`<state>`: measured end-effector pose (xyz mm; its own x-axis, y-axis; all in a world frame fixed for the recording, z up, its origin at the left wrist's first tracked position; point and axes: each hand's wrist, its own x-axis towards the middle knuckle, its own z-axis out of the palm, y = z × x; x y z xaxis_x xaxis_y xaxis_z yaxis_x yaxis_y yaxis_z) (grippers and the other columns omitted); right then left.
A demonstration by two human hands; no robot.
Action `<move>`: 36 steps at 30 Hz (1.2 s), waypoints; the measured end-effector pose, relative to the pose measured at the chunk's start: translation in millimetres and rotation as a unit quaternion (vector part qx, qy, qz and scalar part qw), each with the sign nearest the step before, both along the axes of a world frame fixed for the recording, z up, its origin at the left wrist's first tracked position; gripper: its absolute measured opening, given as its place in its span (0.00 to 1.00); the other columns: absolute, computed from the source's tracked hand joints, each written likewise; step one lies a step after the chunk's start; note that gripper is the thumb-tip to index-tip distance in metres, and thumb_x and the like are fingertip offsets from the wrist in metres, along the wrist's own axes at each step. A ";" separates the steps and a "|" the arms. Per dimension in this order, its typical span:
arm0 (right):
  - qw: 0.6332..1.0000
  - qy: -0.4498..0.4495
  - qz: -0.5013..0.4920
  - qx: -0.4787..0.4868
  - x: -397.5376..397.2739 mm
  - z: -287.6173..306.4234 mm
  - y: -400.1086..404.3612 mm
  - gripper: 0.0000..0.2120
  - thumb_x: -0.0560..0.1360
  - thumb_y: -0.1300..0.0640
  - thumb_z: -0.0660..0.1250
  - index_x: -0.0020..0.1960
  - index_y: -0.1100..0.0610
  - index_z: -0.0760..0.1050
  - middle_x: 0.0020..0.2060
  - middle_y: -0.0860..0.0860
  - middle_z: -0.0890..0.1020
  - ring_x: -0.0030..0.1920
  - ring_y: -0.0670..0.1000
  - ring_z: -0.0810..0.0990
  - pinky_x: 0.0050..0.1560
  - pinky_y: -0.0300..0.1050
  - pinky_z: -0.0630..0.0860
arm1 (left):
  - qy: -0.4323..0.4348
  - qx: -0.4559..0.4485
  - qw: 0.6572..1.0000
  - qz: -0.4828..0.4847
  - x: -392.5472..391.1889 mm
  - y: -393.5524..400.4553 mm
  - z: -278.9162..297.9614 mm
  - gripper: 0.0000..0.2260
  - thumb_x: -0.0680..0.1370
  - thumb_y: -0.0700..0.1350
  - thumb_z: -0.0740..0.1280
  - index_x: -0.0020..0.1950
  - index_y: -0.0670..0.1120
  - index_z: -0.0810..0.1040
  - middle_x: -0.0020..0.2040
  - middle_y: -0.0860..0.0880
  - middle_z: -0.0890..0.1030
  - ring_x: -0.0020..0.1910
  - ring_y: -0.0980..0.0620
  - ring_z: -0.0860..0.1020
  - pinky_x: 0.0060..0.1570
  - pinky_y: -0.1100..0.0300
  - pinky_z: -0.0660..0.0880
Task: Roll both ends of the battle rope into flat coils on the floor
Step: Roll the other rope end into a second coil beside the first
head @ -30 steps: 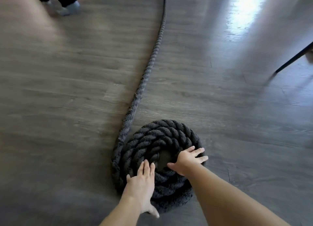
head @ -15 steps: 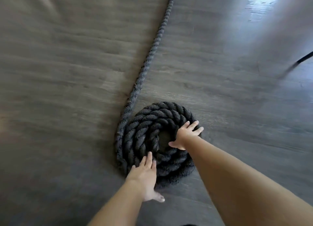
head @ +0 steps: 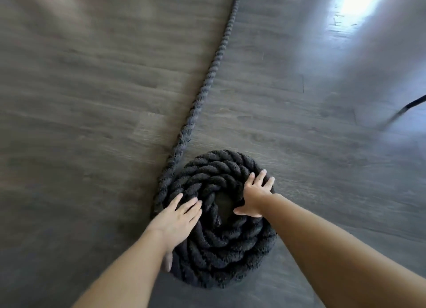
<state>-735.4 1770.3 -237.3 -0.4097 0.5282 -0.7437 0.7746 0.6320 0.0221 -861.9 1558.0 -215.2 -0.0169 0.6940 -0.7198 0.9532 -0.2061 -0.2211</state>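
Note:
A thick dark battle rope lies on the grey wood floor, one end wound into a flat coil of several turns with a small gap at its centre. The free length of rope leaves the coil's left side and runs straight away toward the top of the view. My left hand lies flat, fingers straight, on the coil's left turns. My right hand presses with spread fingers on the coil's right side, thumb toward the centre gap. Neither hand grips the rope.
Grey plank floor surrounds the coil on all sides. A thin black leg or bar slants in at the right edge. Bright window glare falls on the floor at the top right.
My left hand has slid from the coil's near edge up onto its left turns. My right hand stays on the right side. The view has shifted; the coil sits lower in view.

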 end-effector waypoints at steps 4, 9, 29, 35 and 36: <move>1.000 -0.002 0.029 0.000 -12.4 1.8 15.2 0.61 0.72 0.33 0.69 0.77 0.64 0.30 0.74 0.70 0.32 0.73 0.78 0.38 0.70 0.74 0.57 | -0.031 0.011 0.998 -0.045 -13.1 9.5 -6.2 0.67 0.63 0.76 0.70 0.80 0.36 0.37 0.81 0.37 0.39 0.79 0.38 0.34 0.75 0.34 0.38; 0.999 -0.008 0.052 -0.001 -21.8 7.3 25.6 0.60 0.73 0.35 0.69 0.77 0.63 0.29 0.74 0.67 0.30 0.74 0.76 0.38 0.69 0.74 0.59 | -0.059 0.014 0.998 -0.021 -15.8 6.1 -14.6 0.69 0.63 0.76 0.71 0.79 0.37 0.33 0.80 0.36 0.36 0.77 0.36 0.30 0.76 0.37 0.39; 0.914 0.103 -0.393 0.003 -35.1 -1.4 -72.3 0.50 0.75 0.28 0.56 0.79 0.53 0.32 0.77 0.59 0.30 0.75 0.66 0.29 0.68 0.78 0.46 | -0.023 0.024 0.988 0.152 23.7 65.8 -15.7 0.67 0.64 0.77 0.69 0.79 0.36 0.37 0.78 0.30 0.47 0.77 0.26 0.41 0.69 0.24 0.52; 0.927 0.093 -0.364 -0.008 -35.2 -1.5 -62.4 0.53 0.74 0.30 0.61 0.79 0.54 0.32 0.77 0.61 0.31 0.75 0.68 0.30 0.65 0.81 0.52 | -0.075 0.054 0.989 0.116 0.6 78.0 0.9 0.59 0.62 0.73 0.74 0.77 0.36 0.57 0.74 0.36 0.63 0.75 0.34 0.58 0.74 0.35 0.55; 0.927 0.091 -0.365 -0.011 -35.0 -0.4 -61.2 0.53 0.74 0.30 0.62 0.79 0.54 0.32 0.77 0.61 0.31 0.75 0.68 0.30 0.65 0.81 0.52 | -0.095 0.072 0.989 0.092 -13.6 80.5 6.0 0.55 0.62 0.71 0.75 0.75 0.37 0.61 0.71 0.40 0.67 0.73 0.38 0.64 0.73 0.40 0.60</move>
<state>-770.4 1709.2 -237.8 -0.0702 0.6993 -0.7114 0.9854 -0.0622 -0.1584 -875.5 1638.5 -209.2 -0.0255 0.7873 -0.6161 0.9988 -0.0053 -0.0481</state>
